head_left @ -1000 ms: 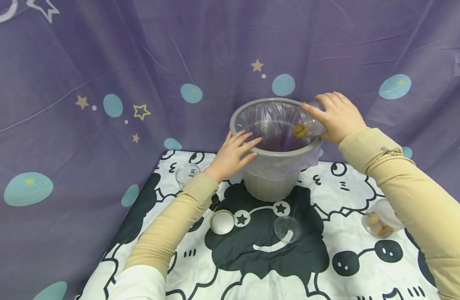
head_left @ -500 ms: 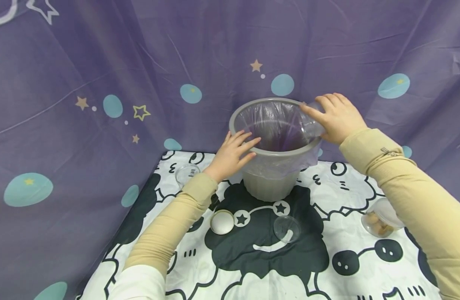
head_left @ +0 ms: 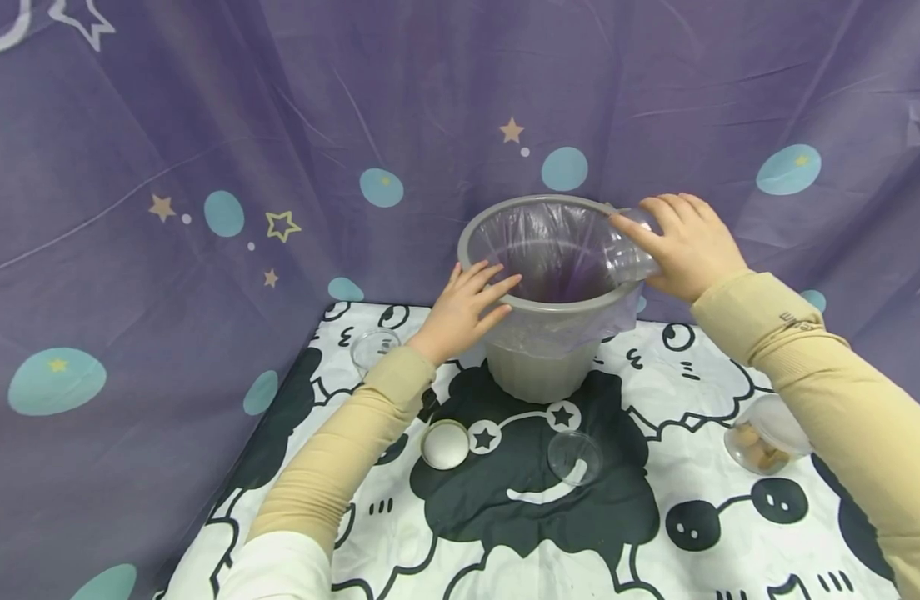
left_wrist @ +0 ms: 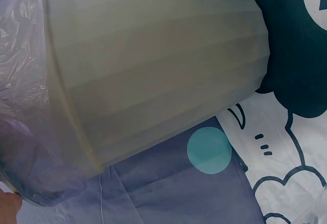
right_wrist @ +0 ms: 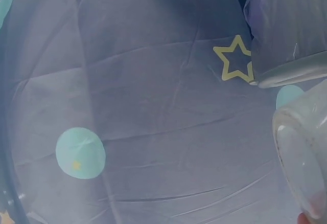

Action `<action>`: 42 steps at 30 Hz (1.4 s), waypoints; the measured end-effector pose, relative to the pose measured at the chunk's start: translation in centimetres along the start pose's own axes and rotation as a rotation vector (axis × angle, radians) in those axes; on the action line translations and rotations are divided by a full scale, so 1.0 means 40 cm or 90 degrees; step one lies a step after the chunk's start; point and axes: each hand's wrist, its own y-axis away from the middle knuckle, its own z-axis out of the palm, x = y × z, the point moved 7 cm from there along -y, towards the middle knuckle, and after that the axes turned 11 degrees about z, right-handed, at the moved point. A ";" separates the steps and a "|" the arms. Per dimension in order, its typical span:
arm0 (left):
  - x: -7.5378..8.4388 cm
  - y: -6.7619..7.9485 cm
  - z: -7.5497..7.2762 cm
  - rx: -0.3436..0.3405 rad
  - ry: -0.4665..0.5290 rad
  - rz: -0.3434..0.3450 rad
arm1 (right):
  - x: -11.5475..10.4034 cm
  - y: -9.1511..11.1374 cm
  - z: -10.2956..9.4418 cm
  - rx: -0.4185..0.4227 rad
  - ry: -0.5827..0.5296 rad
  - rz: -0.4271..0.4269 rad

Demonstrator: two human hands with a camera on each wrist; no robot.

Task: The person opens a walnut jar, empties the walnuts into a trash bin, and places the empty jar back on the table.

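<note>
A grey trash can [head_left: 544,367] lined with a thin purple plastic bag [head_left: 557,333] stands at the back of the cloth. My left hand [head_left: 463,312] rests on its near left rim, fingers spread and fairly straight. Over the right rim my right hand [head_left: 688,246] grips a clear plastic jar [head_left: 628,254], tipped on its side with the mouth toward the inside of the can. No food shows in the jar. The right wrist view catches the jar's base [right_wrist: 301,168], and the left wrist view the can's ribbed side [left_wrist: 158,65].
A second clear jar [head_left: 763,437] with brown pieces lies near the right forearm. In front of the can are a white-lined round lid [head_left: 445,444] and a clear disc [head_left: 574,458]. Another clear round piece [head_left: 375,350] lies by the left forearm. A purple curtain [head_left: 430,100] hangs behind.
A brown piece at the jar's mouth a second ago is out of sight now. My right hand has drawn slightly right with the jar. The left hand has stayed put.
</note>
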 end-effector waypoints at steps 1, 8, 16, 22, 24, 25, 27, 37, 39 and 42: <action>0.000 0.000 0.000 -0.002 -0.001 -0.001 | 0.003 0.003 -0.002 0.005 -0.002 0.008; -0.001 0.001 -0.002 0.002 -0.003 -0.002 | 0.024 0.023 -0.022 0.065 -0.026 0.033; -0.002 0.002 -0.006 0.008 -0.003 0.000 | 0.041 0.035 -0.040 0.073 -0.062 0.085; -0.002 0.001 -0.005 0.008 -0.002 0.001 | 0.054 0.063 -0.030 0.082 -0.117 0.164; -0.001 0.000 -0.004 0.006 0.000 0.003 | 0.060 0.076 -0.021 0.070 -0.133 0.201; -0.001 0.000 -0.004 0.004 0.001 0.004 | 0.063 0.083 -0.016 0.063 -0.140 0.219; 0.000 -0.001 -0.003 0.001 0.001 0.005 | 0.066 0.098 -0.007 0.051 -0.157 0.252; -0.002 0.002 0.002 0.005 -0.002 -0.001 | 0.056 0.152 0.009 0.080 -0.203 0.289; -0.002 0.002 0.003 0.007 -0.001 0.000 | 0.055 0.165 0.009 0.086 -0.205 0.300; -0.003 0.002 0.004 0.011 0.000 0.002 | 0.055 0.185 0.012 0.099 -0.211 0.312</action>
